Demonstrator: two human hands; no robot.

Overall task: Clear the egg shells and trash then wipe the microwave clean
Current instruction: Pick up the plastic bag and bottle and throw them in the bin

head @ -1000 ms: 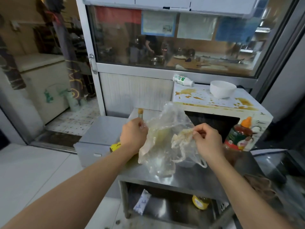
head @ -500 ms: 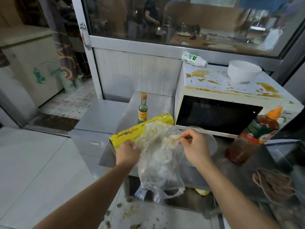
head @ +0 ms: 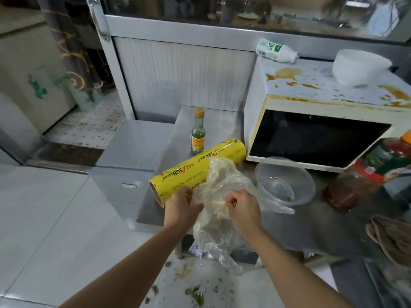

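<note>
While your left hand (head: 181, 206) pinches one edge of the clear plastic bag (head: 219, 210), your right hand (head: 242, 208) pinches the opposite edge, fingers and thumb curled onto the film; the bag hangs between them at lower centre of the frame, over the front edge of the steel table (head: 311, 221), its lower end sagging below the tabletop. Pale, crumpled scraps show through the film near your right thumb; whether they are egg shells cannot be told. Just behind the bag, a yellow cling-wrap roll (head: 191, 170) lies on its side, slanting from centre left up toward the microwave (head: 311, 138). Behind the roll a small glass bottle with an orange cap (head: 197, 134) stands upright. Right of the bag, a clear plastic bowl (head: 284, 181) sits just before the microwave door, with a few specks in its bottom. At the right edge, a sauce bottle with an orange tip (head: 364, 172) leans across the frame, and below it a brownish cloth (head: 391, 236) lies crumpled on the table. On the microwave top, upper right, brown stains (head: 287, 74) spread beside a white bowl (head: 358, 67); a white plastic bottle with green print (head: 275, 51) lies on its side at the back. On the floor tiles at bottom centre, greenish debris (head: 195, 292) is scattered
</note>
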